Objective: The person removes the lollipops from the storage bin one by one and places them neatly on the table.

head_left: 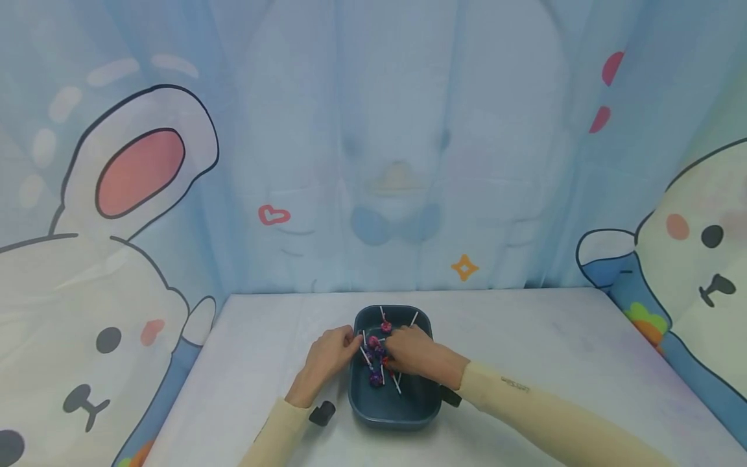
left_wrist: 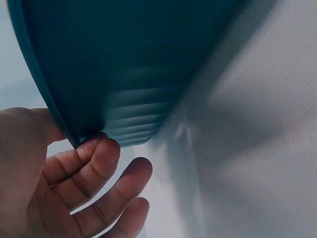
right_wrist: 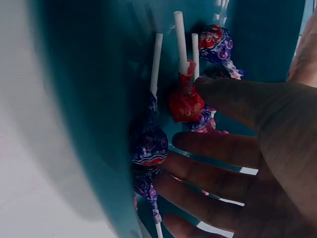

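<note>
A dark teal plastic bin holds several wrapped lollipops with white sticks. My left hand pinches the bin's left rim; in the left wrist view its thumb is on one side of the wall and fingertips on the other. My right hand reaches into the bin from the right. In the right wrist view its fingers are spread among the lollipops, and the thumb lies against a red lollipop. A purple lollipop lies by the fingertips. Another purple one shows in the head view.
The bin stands on a white-covered table. Behind the table hangs a light blue curtain printed with cartoon animals. Near the bin's top end lies a pink-red lollipop. Dark wrist cameras sit at both cuffs.
</note>
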Demonstrator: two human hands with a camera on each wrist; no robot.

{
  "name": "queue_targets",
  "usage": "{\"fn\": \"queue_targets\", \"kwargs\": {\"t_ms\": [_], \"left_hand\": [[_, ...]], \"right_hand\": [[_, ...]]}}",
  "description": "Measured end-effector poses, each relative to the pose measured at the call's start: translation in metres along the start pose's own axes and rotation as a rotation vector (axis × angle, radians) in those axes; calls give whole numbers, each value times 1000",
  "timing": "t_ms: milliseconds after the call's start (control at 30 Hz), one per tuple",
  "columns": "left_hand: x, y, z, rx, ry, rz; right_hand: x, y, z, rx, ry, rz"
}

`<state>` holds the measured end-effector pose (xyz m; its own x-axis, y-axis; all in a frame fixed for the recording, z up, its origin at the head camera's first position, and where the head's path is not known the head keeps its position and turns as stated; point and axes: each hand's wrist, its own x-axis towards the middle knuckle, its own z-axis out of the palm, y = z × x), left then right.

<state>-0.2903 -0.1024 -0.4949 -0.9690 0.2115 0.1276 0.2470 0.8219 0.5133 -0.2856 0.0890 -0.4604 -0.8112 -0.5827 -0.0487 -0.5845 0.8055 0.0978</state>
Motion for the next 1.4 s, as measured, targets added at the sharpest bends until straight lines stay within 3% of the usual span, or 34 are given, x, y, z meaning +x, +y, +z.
{"fn": "queue_targets", "kwargs": {"t_ms": [367, 767, 1033, 1400], "left_hand": [[-1, -1, -2, -16, 10, 0], [0, 1, -2, -42, 9, 6], [0, 1, 0, -35, 4, -1], [-1, 1, 1, -48, 3, -25]], "right_hand": [[6, -3, -1, -3, -67, -7], [7, -1, -3, 2, -70, -31], [5, 4, -11, 41, -112, 6], [-4, 11, -21, 45, -66, 11]]}}
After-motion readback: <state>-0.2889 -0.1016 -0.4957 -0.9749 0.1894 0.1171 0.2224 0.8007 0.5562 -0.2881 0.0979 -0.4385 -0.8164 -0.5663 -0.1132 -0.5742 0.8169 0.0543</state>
